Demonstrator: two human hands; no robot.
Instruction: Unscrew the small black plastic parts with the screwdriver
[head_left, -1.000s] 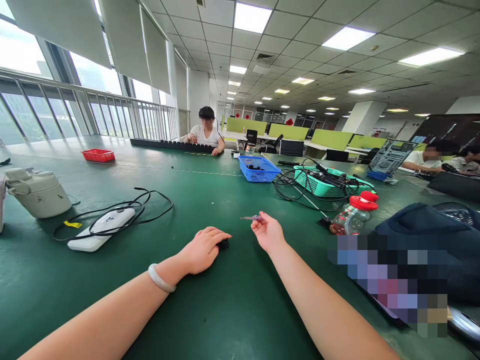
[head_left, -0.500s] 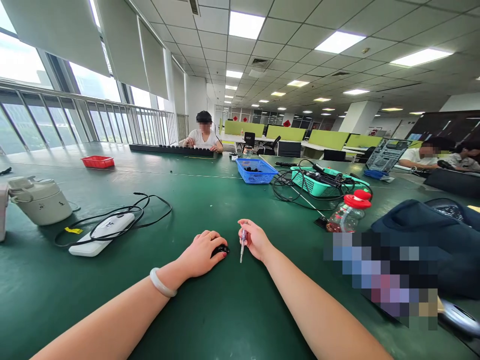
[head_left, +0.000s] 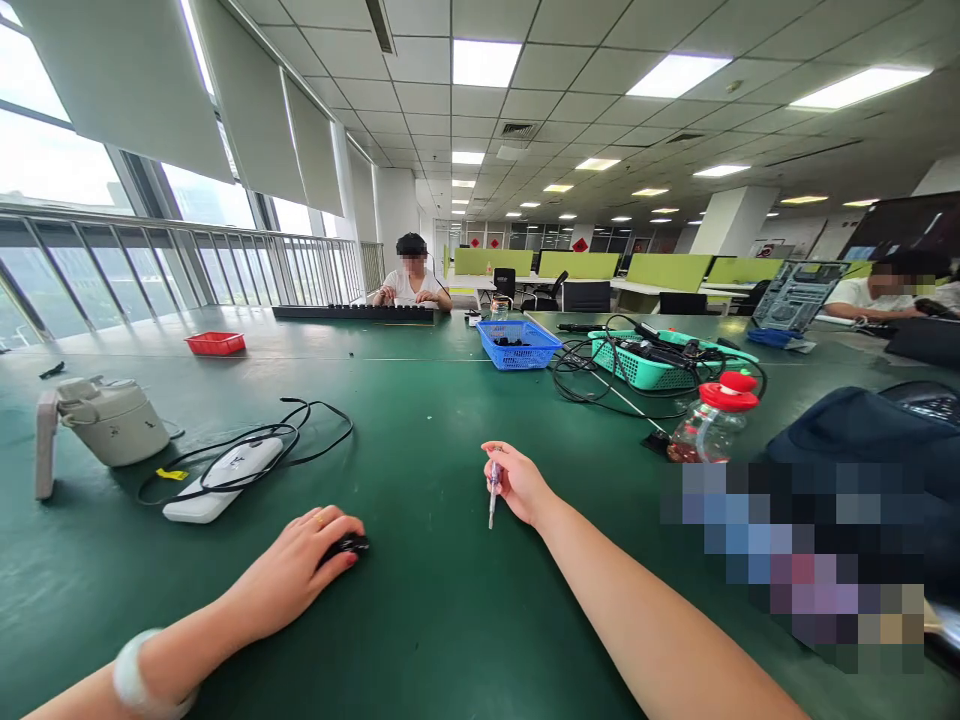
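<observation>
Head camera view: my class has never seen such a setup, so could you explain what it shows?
There is no machine here: a person works with two bare hands, filmed by one camera worn on the head, looking forward and down. The right hand holds what looks like a slim screwdriver, tip downward. The left hand covers a small black object, too hidden to name. On the green table stand a red tray, blue basket, turquoise basket and red-lidded jar.

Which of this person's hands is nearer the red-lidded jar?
Right. The right hand is left of the jar, not touching it; the left hand is farther left and nearer the wearer.
</observation>
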